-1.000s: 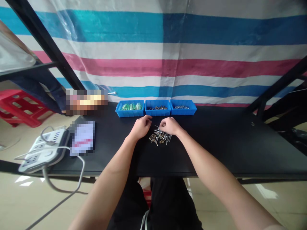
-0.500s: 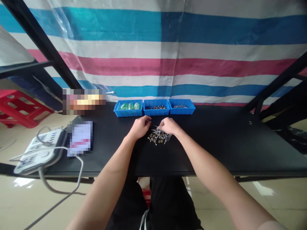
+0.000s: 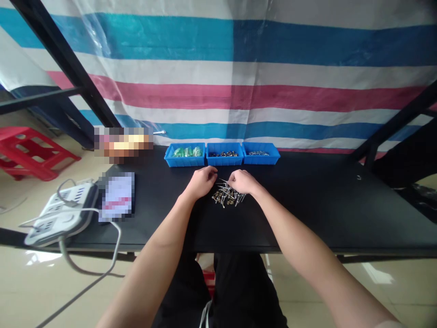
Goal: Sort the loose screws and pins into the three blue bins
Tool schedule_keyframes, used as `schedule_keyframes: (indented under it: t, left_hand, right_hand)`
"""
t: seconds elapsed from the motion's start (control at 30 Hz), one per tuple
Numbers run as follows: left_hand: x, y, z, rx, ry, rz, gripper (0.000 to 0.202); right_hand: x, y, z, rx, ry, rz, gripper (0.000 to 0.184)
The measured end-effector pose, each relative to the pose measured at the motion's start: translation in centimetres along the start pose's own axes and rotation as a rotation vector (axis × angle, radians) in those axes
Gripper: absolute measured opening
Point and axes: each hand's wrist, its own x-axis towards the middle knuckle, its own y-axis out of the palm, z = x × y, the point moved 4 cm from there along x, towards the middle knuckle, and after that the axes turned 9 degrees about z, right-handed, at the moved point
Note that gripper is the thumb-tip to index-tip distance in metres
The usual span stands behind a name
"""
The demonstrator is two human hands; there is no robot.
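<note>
Just in front of the blue bins lies a pile of silver pin-like parts with small brass-coloured pieces [image 3: 228,196] on the black table [image 3: 307,205]. At the pile's upper right edge, my right hand [image 3: 243,181] is closed in a pinch on a thin metal pin [image 3: 223,180], whose end points left. To the left of the pile is my left hand [image 3: 203,181], its fingers curled together. Whatever sits between its fingertips is too small to make out. A short gap separates the two hands.
Three blue bins stand behind: a left bin [image 3: 185,162] with green-tinted packets, a middle bin [image 3: 224,161] with small brassy parts, a right bin [image 3: 261,160] with silver pins. A power strip [image 3: 61,212] with cables and a blurred-out flat item [image 3: 118,196] are left. A red stool [image 3: 34,150] stands beyond.
The view has shifted slightly. Both hands remain by the pile, in nearly the same pose.
</note>
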Motion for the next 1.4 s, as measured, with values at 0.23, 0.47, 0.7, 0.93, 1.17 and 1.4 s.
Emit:
schedule_keyframes:
  t: [0.23,0.47,0.7,0.93,1.17,1.4]
  left_hand:
    - [-0.3,-0.1,-1.1,-0.022,0.168,0.004,0.027]
    - [-0.3,0.0,-1.2,-0.034,0.166,0.009,0.023]
    - [-0.4,0.4,-1.5,0.01,0.231,0.049,0.023]
    - [-0.2,-0.7,-0.9,-0.355,0.063,-0.116,0.029]
    - [0.0,-1.0,-0.5,-0.561,0.057,-0.137,0.025]
    - [0.0,-0.6,-0.7,-0.645,0.005,-0.036,0.04]
  right_hand:
    - [-0.3,-0.7,0.8,0.016,-0.175,-0.178,0.012]
    - [-1.0,-0.7,1.9,0.08,-0.364,-0.283,0.015]
    - [-1.3,-0.2,2.7,0.172,-0.444,-0.329,0.024]
    - [-1.6,-0.8,2.4,0.29,-0.411,-0.387,0.027]
    - [-0.9,-0.3,1.8,0.567,-0.392,-0.218,0.025]
    - [0.0,-0.2,0.9,0.822,-0.333,-0.148,0.022]
